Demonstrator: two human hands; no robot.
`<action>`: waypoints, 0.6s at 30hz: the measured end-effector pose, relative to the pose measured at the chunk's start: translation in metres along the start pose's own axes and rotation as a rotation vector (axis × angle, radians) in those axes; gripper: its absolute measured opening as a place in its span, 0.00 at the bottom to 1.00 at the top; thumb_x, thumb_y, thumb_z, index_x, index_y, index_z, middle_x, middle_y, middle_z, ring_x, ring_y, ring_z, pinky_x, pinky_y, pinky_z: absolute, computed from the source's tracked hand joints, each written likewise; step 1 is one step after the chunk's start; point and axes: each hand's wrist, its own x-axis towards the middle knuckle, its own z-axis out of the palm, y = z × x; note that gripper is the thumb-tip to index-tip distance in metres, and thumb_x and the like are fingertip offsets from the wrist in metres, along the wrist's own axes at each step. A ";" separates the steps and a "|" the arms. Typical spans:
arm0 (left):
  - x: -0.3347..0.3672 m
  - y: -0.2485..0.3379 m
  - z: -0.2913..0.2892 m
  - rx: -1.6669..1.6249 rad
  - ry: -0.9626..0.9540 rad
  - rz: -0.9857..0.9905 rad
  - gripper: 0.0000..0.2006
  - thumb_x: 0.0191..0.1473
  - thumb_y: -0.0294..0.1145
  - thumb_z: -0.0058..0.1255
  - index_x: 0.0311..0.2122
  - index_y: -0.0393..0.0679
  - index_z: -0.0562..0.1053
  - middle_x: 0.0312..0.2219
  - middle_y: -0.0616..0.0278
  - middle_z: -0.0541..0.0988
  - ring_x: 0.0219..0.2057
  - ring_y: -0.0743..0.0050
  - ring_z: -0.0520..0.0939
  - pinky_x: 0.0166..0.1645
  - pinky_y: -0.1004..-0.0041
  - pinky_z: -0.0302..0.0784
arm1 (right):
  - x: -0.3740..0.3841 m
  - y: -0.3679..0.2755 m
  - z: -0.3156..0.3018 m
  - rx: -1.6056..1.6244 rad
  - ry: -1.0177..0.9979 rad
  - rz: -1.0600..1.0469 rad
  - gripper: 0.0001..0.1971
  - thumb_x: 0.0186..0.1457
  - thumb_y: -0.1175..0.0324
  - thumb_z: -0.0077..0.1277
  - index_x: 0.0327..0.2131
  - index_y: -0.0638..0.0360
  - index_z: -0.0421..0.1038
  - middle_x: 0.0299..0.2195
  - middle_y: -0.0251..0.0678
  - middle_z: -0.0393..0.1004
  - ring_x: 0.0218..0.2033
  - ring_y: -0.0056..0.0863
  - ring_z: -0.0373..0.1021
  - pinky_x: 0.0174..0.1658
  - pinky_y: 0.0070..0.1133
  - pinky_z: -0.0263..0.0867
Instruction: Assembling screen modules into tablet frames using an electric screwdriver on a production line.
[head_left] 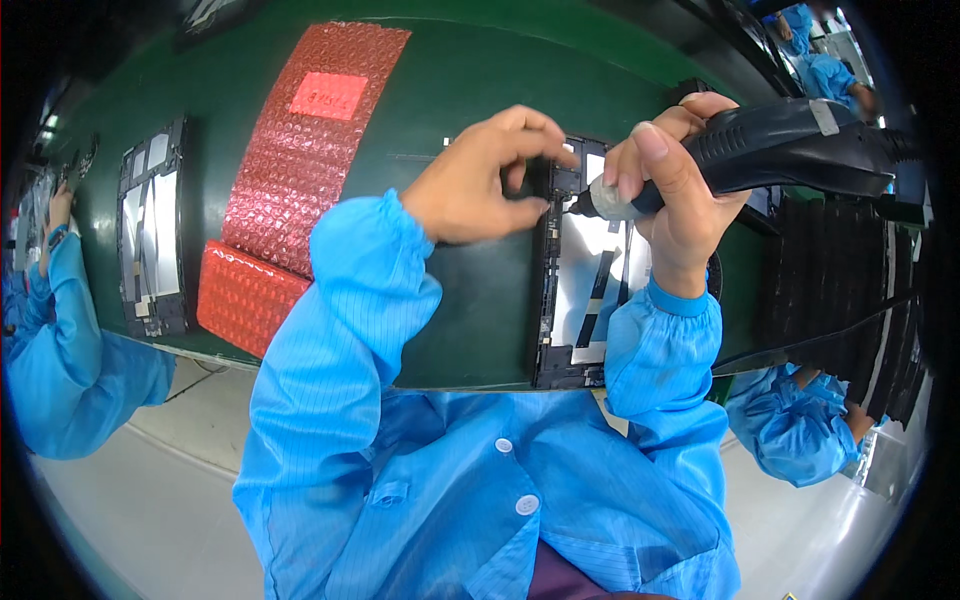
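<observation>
My right hand [690, 215] is wrapped round a black electric screwdriver [780, 150], its pale nose pointing left and down. The driver's tip is over the upper left part of an opened tablet-like device [580, 310], which has a black frame and silver inner plates. Whether the tip touches a screw is too small to tell. My left hand [480, 185] hovers beside the device's left edge, its thumb and fingers curved and apart. Nothing shows between them. My right hand and the screwdriver hide the device's upper right part.
Red bubble wrap [290, 165] bearing a pink label [328, 95] lies to the left, with a red bubble pouch [245, 300] below it. Farther left is a similar opened device [155, 240]. Black strips [825, 290] lie at right. Co-workers' blue sleeves [60, 350] show on both sides.
</observation>
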 end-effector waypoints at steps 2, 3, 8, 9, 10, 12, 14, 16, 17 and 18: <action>-0.009 0.010 0.007 0.058 -0.010 0.013 0.15 0.36 0.24 0.58 0.36 0.44 0.76 0.34 0.63 0.69 0.25 0.77 0.68 0.29 0.78 0.68 | 0.000 0.000 0.000 -0.002 -0.011 -0.013 0.18 0.44 0.80 0.57 0.40 0.63 0.63 0.18 0.37 0.71 0.15 0.23 0.69 0.22 0.18 0.67; -0.009 0.010 0.010 0.059 -0.018 0.014 0.15 0.36 0.24 0.58 0.36 0.44 0.76 0.34 0.63 0.69 0.25 0.77 0.68 0.29 0.78 0.68 | 0.000 0.000 -0.001 -0.002 -0.028 -0.022 0.18 0.44 0.79 0.58 0.40 0.63 0.64 0.18 0.37 0.72 0.15 0.23 0.69 0.22 0.18 0.67; -0.012 0.003 0.020 0.021 0.005 0.033 0.10 0.38 0.25 0.59 0.31 0.40 0.77 0.30 0.64 0.71 0.24 0.76 0.70 0.28 0.78 0.68 | -0.002 -0.001 -0.001 -0.010 -0.016 -0.006 0.19 0.44 0.78 0.59 0.40 0.63 0.64 0.18 0.36 0.72 0.16 0.22 0.70 0.22 0.17 0.67; -0.011 0.003 0.021 0.022 0.002 0.034 0.10 0.38 0.25 0.59 0.31 0.40 0.77 0.30 0.64 0.71 0.24 0.76 0.70 0.28 0.78 0.68 | -0.002 -0.001 -0.001 -0.017 -0.010 -0.007 0.18 0.44 0.78 0.59 0.40 0.63 0.65 0.18 0.36 0.72 0.16 0.22 0.70 0.22 0.16 0.67; -0.011 0.004 0.022 0.023 0.002 0.012 0.09 0.38 0.25 0.58 0.30 0.39 0.76 0.29 0.64 0.71 0.23 0.76 0.70 0.27 0.77 0.68 | -0.002 -0.001 -0.002 -0.016 -0.006 -0.009 0.18 0.44 0.78 0.59 0.40 0.63 0.65 0.18 0.36 0.72 0.16 0.22 0.70 0.22 0.16 0.67; -0.011 0.006 0.023 0.025 0.000 -0.010 0.08 0.39 0.25 0.58 0.30 0.39 0.76 0.28 0.63 0.72 0.23 0.76 0.71 0.27 0.77 0.68 | -0.002 -0.001 -0.003 -0.044 -0.008 -0.011 0.18 0.44 0.78 0.59 0.40 0.63 0.65 0.18 0.36 0.73 0.16 0.22 0.70 0.22 0.16 0.67; -0.011 0.006 0.023 0.016 0.004 -0.018 0.08 0.40 0.25 0.58 0.29 0.38 0.76 0.27 0.63 0.72 0.22 0.76 0.71 0.27 0.77 0.69 | -0.003 -0.001 -0.002 -0.054 -0.010 -0.018 0.18 0.44 0.77 0.59 0.40 0.63 0.65 0.18 0.36 0.73 0.16 0.22 0.70 0.22 0.16 0.67; -0.012 0.006 0.023 0.026 0.006 -0.020 0.08 0.40 0.25 0.58 0.29 0.38 0.76 0.27 0.62 0.73 0.22 0.76 0.71 0.27 0.77 0.69 | -0.003 -0.001 -0.001 -0.060 -0.012 -0.023 0.18 0.44 0.77 0.59 0.39 0.63 0.65 0.18 0.36 0.73 0.16 0.22 0.70 0.22 0.16 0.67; -0.011 0.006 0.023 0.038 0.010 -0.025 0.08 0.40 0.25 0.58 0.29 0.37 0.76 0.26 0.62 0.73 0.22 0.76 0.72 0.26 0.77 0.69 | -0.003 -0.002 -0.001 -0.061 -0.010 -0.027 0.18 0.44 0.78 0.58 0.39 0.63 0.65 0.18 0.36 0.73 0.16 0.22 0.70 0.22 0.16 0.67; -0.011 0.006 0.023 0.037 0.010 -0.025 0.08 0.40 0.25 0.58 0.29 0.37 0.76 0.26 0.62 0.73 0.22 0.76 0.72 0.26 0.77 0.69 | -0.003 -0.002 -0.001 -0.062 -0.008 -0.031 0.18 0.44 0.78 0.58 0.39 0.63 0.65 0.18 0.36 0.73 0.16 0.22 0.70 0.22 0.16 0.67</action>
